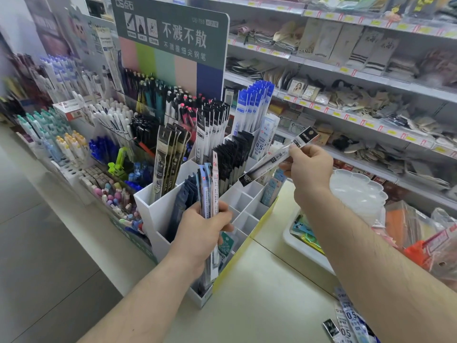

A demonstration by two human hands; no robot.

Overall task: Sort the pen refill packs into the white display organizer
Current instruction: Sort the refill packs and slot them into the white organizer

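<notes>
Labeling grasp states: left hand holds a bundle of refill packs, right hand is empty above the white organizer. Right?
Not quite. The right hand is not empty: in the head view its fingers pinch a single black-tipped refill pack above the white organizer. The left hand does hold a bundle of refill packs.

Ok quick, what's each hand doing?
Left hand: grips a bunch of refill packs.
Right hand: pinches one black-topped refill pack.
</notes>
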